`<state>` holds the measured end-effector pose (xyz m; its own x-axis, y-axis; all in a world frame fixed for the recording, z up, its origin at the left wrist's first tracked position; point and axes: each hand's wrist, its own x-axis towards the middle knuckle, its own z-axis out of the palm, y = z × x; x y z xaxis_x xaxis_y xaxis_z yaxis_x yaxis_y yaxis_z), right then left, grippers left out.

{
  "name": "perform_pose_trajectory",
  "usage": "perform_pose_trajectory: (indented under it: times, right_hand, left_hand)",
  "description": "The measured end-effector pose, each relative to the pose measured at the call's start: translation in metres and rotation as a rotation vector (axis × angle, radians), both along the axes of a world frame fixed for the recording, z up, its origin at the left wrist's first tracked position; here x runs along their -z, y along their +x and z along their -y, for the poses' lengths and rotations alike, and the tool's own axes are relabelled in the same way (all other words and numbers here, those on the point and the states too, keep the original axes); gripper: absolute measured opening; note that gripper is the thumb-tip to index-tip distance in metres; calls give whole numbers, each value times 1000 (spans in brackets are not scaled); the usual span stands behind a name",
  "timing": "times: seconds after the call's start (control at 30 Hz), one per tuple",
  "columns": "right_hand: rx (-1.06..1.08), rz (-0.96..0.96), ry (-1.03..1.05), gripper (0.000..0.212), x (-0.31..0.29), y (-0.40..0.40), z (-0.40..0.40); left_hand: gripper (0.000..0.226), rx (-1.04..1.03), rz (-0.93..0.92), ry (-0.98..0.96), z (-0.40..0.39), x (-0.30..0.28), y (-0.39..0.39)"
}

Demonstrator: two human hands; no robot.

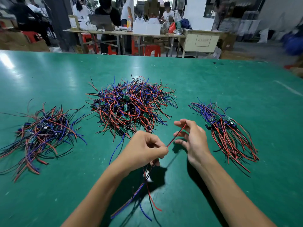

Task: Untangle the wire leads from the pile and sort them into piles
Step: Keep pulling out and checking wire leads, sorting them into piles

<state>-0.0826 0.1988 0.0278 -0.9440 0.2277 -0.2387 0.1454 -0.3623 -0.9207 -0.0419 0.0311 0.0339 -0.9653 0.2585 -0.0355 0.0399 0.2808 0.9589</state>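
Left hand (146,148) clamped on bundle of red, black and blue wire leads (144,185) above green table mat (213,82). Red-black lead (176,135) running diagonally up-right to pinching right hand (191,136). Tidy right-side pile (229,133) nearer right hand; tangled central pile (131,105) just beyond.

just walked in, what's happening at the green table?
A person is sorting wire leads by hand on a green table. The left hand grips a small bunch of leads that hangs below it. The right hand pinches the far end of one red and black lead stretched between the hands. A big tangled pile sits in the middle, with a messy pile on the left and a neater, combed pile on the right.
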Motion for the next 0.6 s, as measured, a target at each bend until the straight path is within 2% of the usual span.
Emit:
perform_pose_trajectory:
  times: [0.13, 0.23, 0.3, 0.33, 0.4, 0.47, 0.53, 0.6]
  right_hand:
    - [-190, 111, -380, 24, 0, -4, -14]
    - [-298, 13, -453, 30, 2, -5, -18]
    - [-383, -69, -337, 44, 5, -5, -12]
    - [-397, -105, -176, 44, 6, -3, -6]
    - [-378, -240, 247, 30, 10, 5, 6]
    - [-412, -405, 498, 33, 18, 14, 18]
    - [-414, -491, 493, 35, 19, 22, 26]
    - [-363, -528, 429, 28, 13, 24, 28]
  left_hand:
    - [12, -7, 11, 40, 3, -3, -2]
    - [12, -72, 18, 150, 10, -5, -4]
    - [15, -127, 52, 262, 13, -9, -6]
    - [14, -149, 91, 357, 15, -11, -7]
    - [20, -209, 182, 584, 18, -15, -9]
    - [22, -305, 238, 786, 21, -18, -12]
    - [24, -374, 250, 906, 21, -18, -12]
    - [31, -394, 248, 949, 19, -17, -12]
